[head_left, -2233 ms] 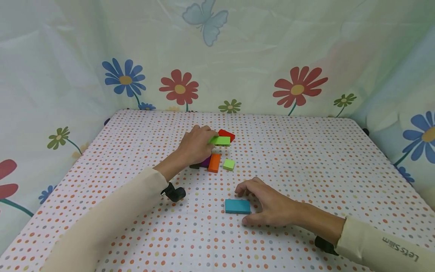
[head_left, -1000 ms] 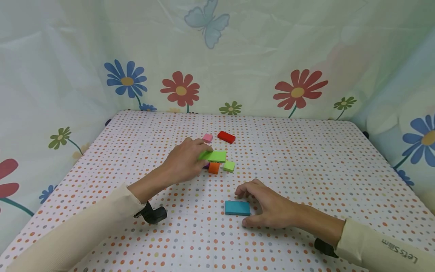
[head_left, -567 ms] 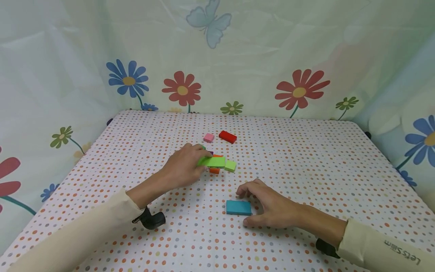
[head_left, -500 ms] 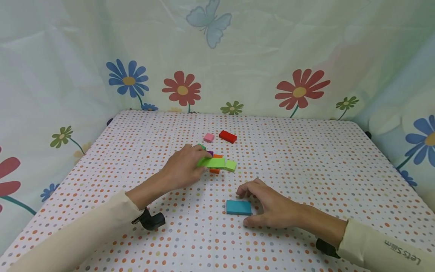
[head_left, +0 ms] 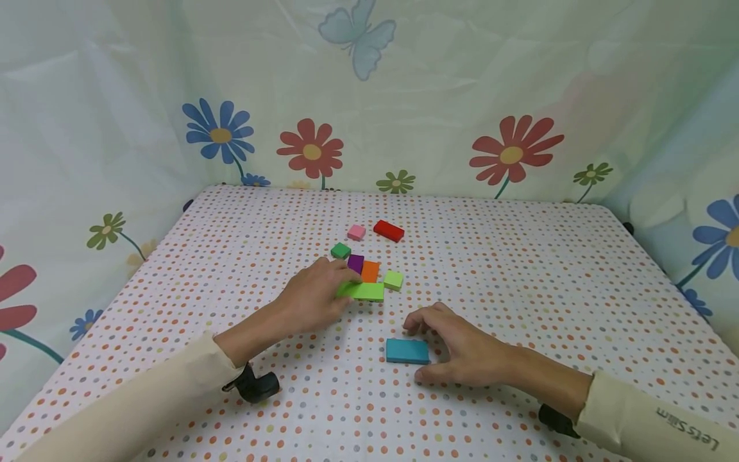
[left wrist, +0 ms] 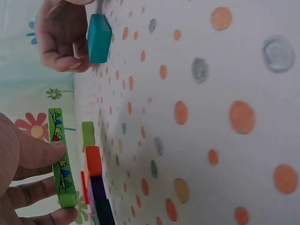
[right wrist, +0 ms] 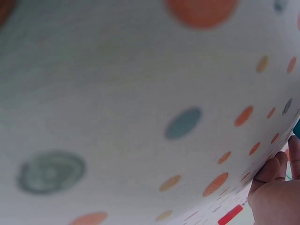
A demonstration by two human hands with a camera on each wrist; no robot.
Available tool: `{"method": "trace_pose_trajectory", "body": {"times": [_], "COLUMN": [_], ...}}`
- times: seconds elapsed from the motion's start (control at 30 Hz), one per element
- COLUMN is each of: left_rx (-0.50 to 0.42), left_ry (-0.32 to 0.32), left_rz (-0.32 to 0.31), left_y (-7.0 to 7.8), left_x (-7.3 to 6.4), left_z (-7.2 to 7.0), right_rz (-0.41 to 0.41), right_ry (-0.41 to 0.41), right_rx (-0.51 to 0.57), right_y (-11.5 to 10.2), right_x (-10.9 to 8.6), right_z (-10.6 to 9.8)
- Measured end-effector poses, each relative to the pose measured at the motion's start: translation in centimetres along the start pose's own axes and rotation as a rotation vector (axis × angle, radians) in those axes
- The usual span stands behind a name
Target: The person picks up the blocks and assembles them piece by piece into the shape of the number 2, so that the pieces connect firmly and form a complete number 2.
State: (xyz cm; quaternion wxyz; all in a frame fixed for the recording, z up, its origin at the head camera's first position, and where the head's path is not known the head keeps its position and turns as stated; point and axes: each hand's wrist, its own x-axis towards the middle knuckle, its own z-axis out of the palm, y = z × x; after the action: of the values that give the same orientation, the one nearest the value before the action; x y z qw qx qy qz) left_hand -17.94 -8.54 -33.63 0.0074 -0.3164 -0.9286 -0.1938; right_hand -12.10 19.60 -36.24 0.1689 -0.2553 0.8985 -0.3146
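Observation:
My left hand (head_left: 314,294) pinches a bright green flat block (head_left: 367,292) between thumb and fingers. In the left wrist view that block (left wrist: 63,164) shows a bunting-flag pattern on its narrow side and is raised off the tabletop. Just behind it in the head view lie an orange block (head_left: 370,271) and a purple block (head_left: 355,264). A dark block (left wrist: 104,212) beside the purple one appears only in the left wrist view. My right hand (head_left: 462,350) rests around the right end of a teal block (head_left: 407,351), thumb in front and fingers behind, with gaps showing.
A small light green block (head_left: 393,280) lies right of the orange one. Further back are a green block (head_left: 340,250), a pink block (head_left: 356,232) and a red block (head_left: 389,231). A flowered curtain (head_left: 439,96) borders the dotted table (head_left: 519,276).
My left hand has brought the bright green block from beside the red block toward the front, past the orange one, uncovering the pink, green and purple blocks. My right hand has stayed by the teal block.

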Motion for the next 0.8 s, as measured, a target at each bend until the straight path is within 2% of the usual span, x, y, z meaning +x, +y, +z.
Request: {"method": "trace_pose_trajectory", "body": {"times": [0.2, 0.43, 0.8], "left_rx": [-0.018, -0.013, -0.022], "left_ry": [-0.033, -0.041, -0.085], "left_rz": [0.001, 0.027, -0.002], "left_y": [0.0, 0.0, 0.0], "left_x": [-0.4, -0.8, -1.7], "left_z": [0.5, 1.0, 1.4], "right_rz": [-0.001, 0.000, -0.004], "right_ry": [0.002, 0.002, 0.001], "right_rx": [0.000, 0.001, 0.012], "right_y": [-0.1, 0.0, -0.1], "right_x": [0.0, -0.1, 0.0], "right_z": [0.0, 0.0, 0.0]}}
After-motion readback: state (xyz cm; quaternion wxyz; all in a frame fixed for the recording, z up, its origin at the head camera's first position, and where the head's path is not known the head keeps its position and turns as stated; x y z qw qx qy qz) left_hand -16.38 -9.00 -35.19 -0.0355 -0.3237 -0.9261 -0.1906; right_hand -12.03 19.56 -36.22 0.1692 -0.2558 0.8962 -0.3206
